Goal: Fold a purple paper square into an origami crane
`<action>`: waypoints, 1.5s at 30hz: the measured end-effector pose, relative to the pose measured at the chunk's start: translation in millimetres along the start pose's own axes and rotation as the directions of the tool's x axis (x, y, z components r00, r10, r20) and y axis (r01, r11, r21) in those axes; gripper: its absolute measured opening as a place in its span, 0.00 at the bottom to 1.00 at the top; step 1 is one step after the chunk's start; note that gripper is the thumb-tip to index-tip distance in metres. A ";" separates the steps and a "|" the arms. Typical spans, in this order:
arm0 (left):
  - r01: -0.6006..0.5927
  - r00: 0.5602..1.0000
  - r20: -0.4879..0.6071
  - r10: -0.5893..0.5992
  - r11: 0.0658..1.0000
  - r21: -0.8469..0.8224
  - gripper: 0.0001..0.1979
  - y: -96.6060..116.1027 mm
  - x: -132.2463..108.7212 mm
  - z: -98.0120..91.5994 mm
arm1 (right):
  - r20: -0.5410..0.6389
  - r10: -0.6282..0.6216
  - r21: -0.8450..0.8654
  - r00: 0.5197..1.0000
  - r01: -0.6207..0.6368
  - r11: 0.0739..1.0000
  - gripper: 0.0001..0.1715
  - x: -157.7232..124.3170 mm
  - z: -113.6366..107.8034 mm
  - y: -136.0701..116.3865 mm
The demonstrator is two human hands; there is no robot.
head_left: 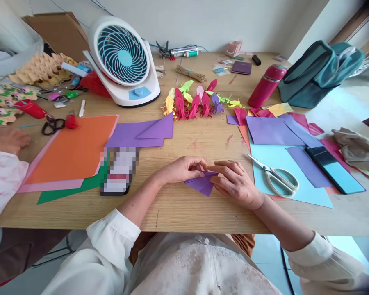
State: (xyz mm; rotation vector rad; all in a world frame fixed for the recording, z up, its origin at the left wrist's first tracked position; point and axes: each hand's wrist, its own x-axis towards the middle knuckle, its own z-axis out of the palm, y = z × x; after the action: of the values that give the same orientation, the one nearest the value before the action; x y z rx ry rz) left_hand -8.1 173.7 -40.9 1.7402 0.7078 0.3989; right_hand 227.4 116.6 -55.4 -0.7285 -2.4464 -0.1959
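Note:
A small folded piece of purple paper [203, 186] is pinched between my two hands, just above the table near its front edge. My left hand [192, 169] grips its left side and upper edge with thumb and fingers. My right hand [235, 182] closes on the right side, its fingers bent over the paper's edge. To the right lie white-handled scissors [281, 180] on light blue paper [313, 200]. Beyond my hands sits a row of folded paper figures [193, 102] in red, yellow, green and purple. Purple sheets [132, 133] rest ahead of my left hand.
A white fan [141, 73] stands at the back left. Left are orange paper [76, 151], a phone [118, 172] and another person's hand [9, 139]. On the right are a red flask [267, 86], a teal bag [313, 78] and a dark phone [335, 170].

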 end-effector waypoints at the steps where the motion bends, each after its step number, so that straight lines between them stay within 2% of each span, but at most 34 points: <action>1: -0.007 1.000 0.003 0.007 0.999 0.036 0.09 0.9 0.3 -0.1 | 0.013 -0.009 0.022 1.000 0.008 1.000 0.08 -1.4 1.3 0.0; 3: -0.030 0.999 -0.032 0.034 0.991 0.134 0.06 1.3 0.8 1.0 | 0.034 -0.015 0.062 0.999 0.013 0.998 0.08 -3.6 4.8 0.0; 5: -0.061 0.985 -0.139 0.103 0.959 0.277 0.05 0.1 -0.3 3.9 | 0.051 0.001 0.081 0.999 -0.005 0.997 0.08 -4.7 8.6 -0.3; 7: -0.080 0.941 -0.264 0.211 0.898 0.433 0.05 -1.7 -4.8 8.1 | 0.079 0.031 0.085 0.996 -0.038 0.996 0.08 -4.8 11.2 -0.9; 9: -0.098 0.898 -0.317 0.304 0.842 0.531 0.06 -2.9 -13.2 12.9 | 0.112 0.075 0.086 0.991 -0.085 0.993 0.08 -4.6 12.2 -1.6; 12: -0.171 0.905 -0.239 0.351 0.816 0.552 0.04 -3.0 -28.7 21.7 | 0.146 0.149 0.096 0.978 -0.164 0.982 0.06 -4.6 11.3 -2.2; 14: -0.181 0.918 -0.177 0.353 0.774 0.606 0.10 -2.9 -36.3 28.8 | 0.162 0.178 0.110 0.971 -0.197 0.974 0.05 -4.8 10.5 -2.4; 16: -0.158 0.925 -0.139 0.353 0.691 0.706 0.16 -3.9 -39.6 36.3 | 0.181 0.191 0.114 0.965 -0.214 0.970 0.05 -5.0 10.0 -2.6; 20: -0.113 0.922 -0.098 0.374 0.504 0.856 0.04 -8.3 -38.2 48.5 | 0.208 0.199 0.138 0.958 -0.230 0.963 0.05 -5.2 9.0 -2.6; 22: -0.106 0.921 -0.088 0.379 0.462 0.880 0.06 -10.1 -37.5 52.1 | 0.214 0.196 0.187 0.957 -0.237 0.953 0.06 -5.8 8.1 -2.1; 27: -0.071 0.918 -0.126 0.376 0.467 0.881 0.07 -10.0 -38.8 59.0 | 0.222 0.206 0.335 0.953 -0.273 0.902 0.07 -9.7 6.2 1.2; 32: -0.030 0.921 -0.161 0.355 0.476 0.879 0.06 -8.5 -36.3 63.9 | 0.245 0.228 0.403 0.942 -0.313 0.860 0.06 -12.7 6.6 5.4; 40: 0.053 0.928 -0.249 0.278 0.563 0.825 0.06 -9.1 -37.7 66.9 | 0.240 0.242 0.394 0.940 -0.322 0.861 0.08 -13.1 6.5 6.8; 45: 0.093 0.928 -0.290 0.235 0.608 0.788 0.04 -7.2 -36.9 65.3 | 0.270 0.282 0.320 0.921 -0.362 0.875 0.08 -9.9 4.8 4.7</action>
State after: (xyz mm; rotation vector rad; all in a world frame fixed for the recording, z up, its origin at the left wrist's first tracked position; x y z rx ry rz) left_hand 1.2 102.2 -62.8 2.5960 1.2216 0.5208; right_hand 234.4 117.5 -65.1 -1.0138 -2.4085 0.4835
